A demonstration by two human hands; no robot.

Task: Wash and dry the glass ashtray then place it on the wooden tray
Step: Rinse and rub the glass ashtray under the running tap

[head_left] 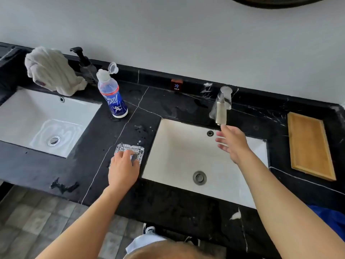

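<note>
The square cut-glass ashtray [130,149] lies on the black marble counter between the two sinks. My left hand [123,169] rests on it from the near side, fingers curled over its rim and into its bowl. My right hand [232,143] hovers over the right sink [177,156], fingers spread and empty, one fingertip just under the spout of the steel tap [222,105]. No water stream is visible. The wooden tray [309,144] lies empty on the counter at the far right.
A blue-labelled bottle [112,94] with its flip cap open stands behind the ashtray. A crumpled white towel [52,70] and a black pump dispenser [85,66] sit at the back left, beside the left sink [37,116]. Water drops dot the counter.
</note>
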